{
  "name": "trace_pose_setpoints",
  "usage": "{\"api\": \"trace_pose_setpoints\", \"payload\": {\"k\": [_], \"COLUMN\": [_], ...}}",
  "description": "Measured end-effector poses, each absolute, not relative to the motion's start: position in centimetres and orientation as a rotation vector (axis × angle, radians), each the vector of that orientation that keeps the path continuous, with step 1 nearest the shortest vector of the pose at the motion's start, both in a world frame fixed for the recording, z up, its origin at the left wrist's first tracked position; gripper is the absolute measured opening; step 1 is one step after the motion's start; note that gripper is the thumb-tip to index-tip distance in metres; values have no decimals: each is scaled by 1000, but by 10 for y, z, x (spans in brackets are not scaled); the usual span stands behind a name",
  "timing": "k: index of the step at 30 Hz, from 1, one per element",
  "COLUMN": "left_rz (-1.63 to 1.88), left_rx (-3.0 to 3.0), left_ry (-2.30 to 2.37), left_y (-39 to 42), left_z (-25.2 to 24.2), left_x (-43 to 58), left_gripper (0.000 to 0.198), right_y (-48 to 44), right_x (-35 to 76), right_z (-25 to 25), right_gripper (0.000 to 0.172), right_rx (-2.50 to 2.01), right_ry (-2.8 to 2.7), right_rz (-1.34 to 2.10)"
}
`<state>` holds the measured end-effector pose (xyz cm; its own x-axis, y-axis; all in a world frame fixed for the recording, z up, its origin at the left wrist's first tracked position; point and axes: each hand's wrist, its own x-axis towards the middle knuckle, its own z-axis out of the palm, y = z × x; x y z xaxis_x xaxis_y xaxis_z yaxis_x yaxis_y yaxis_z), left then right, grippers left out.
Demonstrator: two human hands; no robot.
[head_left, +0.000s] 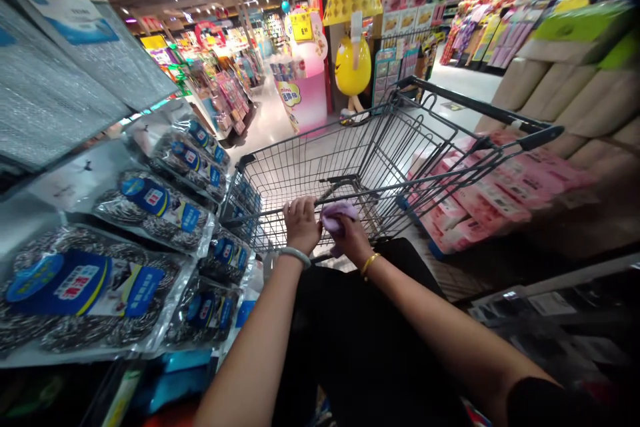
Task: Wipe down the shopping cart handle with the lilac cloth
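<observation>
A black wire shopping cart (300, 150) stands right in front of me, turned sideways. My left hand (303, 225) is closed over the near top rail of its basket, fingers on the far side. Just to the right, my right hand (354, 240) grips a bunched light-purple cloth (339, 215) against the same rail. Part of the cloth hangs below the rail between my hands. The cart's push handle (475, 107) is at the right end. Inside the basket I can make out only wire mesh and folded metal parts.
Packs of dark steel-wool-like scourers (165, 200) hang close on my left. On the right are stacked pink packages (480, 197) and beige rolls (575, 93). Ahead stand a pink display bin (305, 100) and a yellow egg-shaped figure (353, 67), with a shop aisle beyond.
</observation>
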<state>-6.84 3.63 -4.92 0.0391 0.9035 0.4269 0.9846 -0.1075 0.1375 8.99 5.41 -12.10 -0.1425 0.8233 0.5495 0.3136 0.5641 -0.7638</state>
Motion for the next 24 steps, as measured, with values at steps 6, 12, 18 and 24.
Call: {"api": "trace_pose_setpoints", "payload": {"k": [6, 12, 18, 24], "left_rz": [-642, -650, -625, -668], "left_rx": [-2156, -2128, -2176, -2149], "left_ry": [-1960, -2017, -1981, -2028], "left_y": [34, 32, 31, 31], "left_z": [-51, -50, -49, -50], "left_x": [-72, -72, -71, -70], "left_gripper": [49, 53, 60, 60], "right_y": [49, 46, 49, 55], "right_x": [82, 91, 101, 120], "right_z": [-122, -121, -109, -103], "right_gripper": [33, 34, 39, 28], "right_rx": [-947, -1008, -967, -939], "right_ry": [-1739, -1795, -1652, -1723], "right_rz": [602, 603, 381, 449]}}
